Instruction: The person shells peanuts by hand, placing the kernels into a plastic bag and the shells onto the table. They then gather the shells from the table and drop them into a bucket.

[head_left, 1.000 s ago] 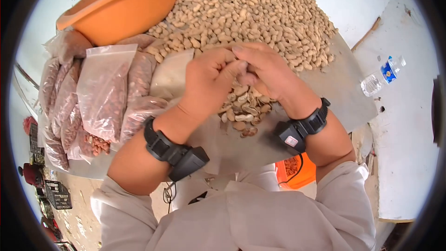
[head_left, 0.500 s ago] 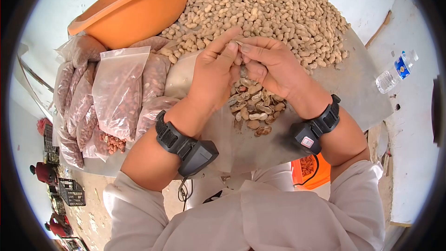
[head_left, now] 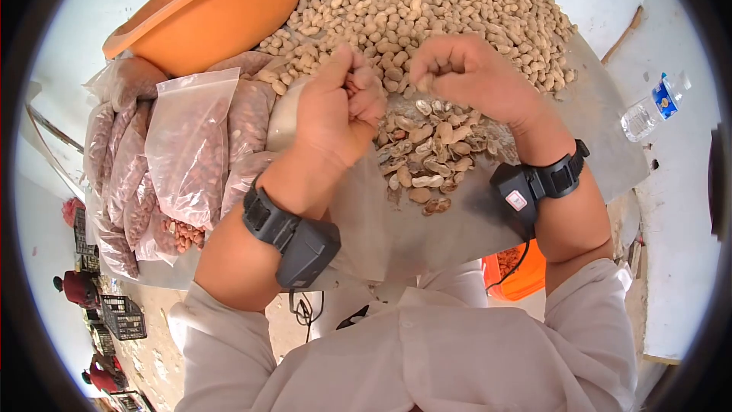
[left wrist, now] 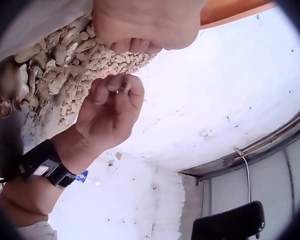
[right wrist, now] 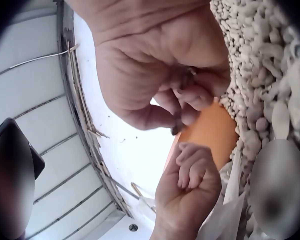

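Observation:
In the head view my left hand (head_left: 339, 111) is curled above the table, with reddish peanut kernels (head_left: 351, 90) just showing between thumb and fingers. Apart from it, to the right, my right hand (head_left: 476, 80) pinches a bit of peanut shell (head_left: 424, 84) between thumb and bent forefinger. The right wrist view shows small dark bits at the right fingertips (right wrist: 176, 120), and the left hand (right wrist: 187, 182) with its fingers folded in. Below both hands lies a heap of cracked peanut shells (head_left: 435, 154). Unshelled peanuts (head_left: 435, 0) form a large pile beyond them.
Filled plastic bags of red kernels (head_left: 187, 152) lie at the left, by some loose kernels (head_left: 183, 235). An orange basin (head_left: 213, 11) stands behind them. A water bottle (head_left: 652, 109) is at the far right. Below the table edge sits an orange container (head_left: 526, 275).
My hands were together on one peanut and have now moved apart, the right one to the right over the shells. The left hand has closed its fingers.

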{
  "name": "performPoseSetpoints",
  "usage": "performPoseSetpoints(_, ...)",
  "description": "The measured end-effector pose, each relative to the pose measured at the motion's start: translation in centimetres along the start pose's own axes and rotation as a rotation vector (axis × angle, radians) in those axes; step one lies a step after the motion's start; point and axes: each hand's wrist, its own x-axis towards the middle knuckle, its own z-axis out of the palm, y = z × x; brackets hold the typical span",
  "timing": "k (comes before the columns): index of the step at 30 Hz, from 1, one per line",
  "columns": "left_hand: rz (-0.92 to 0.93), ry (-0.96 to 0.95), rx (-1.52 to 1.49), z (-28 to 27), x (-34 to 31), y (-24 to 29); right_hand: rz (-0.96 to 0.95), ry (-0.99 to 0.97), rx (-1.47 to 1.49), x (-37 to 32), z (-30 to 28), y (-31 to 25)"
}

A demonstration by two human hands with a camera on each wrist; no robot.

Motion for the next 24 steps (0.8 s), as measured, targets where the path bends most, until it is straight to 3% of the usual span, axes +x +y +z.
performPoseSetpoints(2, 0.052, 0.018, 0.018, 0.2, 0.0, 0.4, -0.002, -0.171, -0.269, -0.1, -0.8, 0.0)
performPoseSetpoints(5, 0.084, 0.037, 0.010, 0.0, 0.3, 0.7, 0.043, -0.156, -0.284, 0.0, -0.6, 0.6)
performPoseSetpoints(8, 0.090, 0.053, -0.023, -0.4, 0.7, 0.3, -0.028, 0.050, -0.387, 1.2, 0.5, 1.8)
performPoseSetpoints(11, 0.101, 0.067, -0.026, -0.6, 1.1, 0.1, -0.128, 0.065, -0.598, 2.9, 1.3, 3.2)
performPoseSetpoints(14, 0.125, 0.061, -0.032, -0.7, 1.1, 0.2, -0.081, 0.022, -0.792, 4.5, 2.0, 4.2)
performPoseSetpoints(20, 0.139, 0.058, -0.021, -0.6, 1.0, 0.2, 0.007, -0.077, -0.800, 5.9, 2.7, 4.1)
performPoseSetpoints(23, 0.154, 0.074, 0.011, -0.5, 0.8, 0.3, -0.063, -0.013, -0.756, 5.8, 2.3, 3.7)
performPoseSetpoints(24, 0.164, 0.091, 0.033, -0.4, 0.8, 0.3, -0.018, 0.057, -0.593, 5.7, 1.9, 3.1)
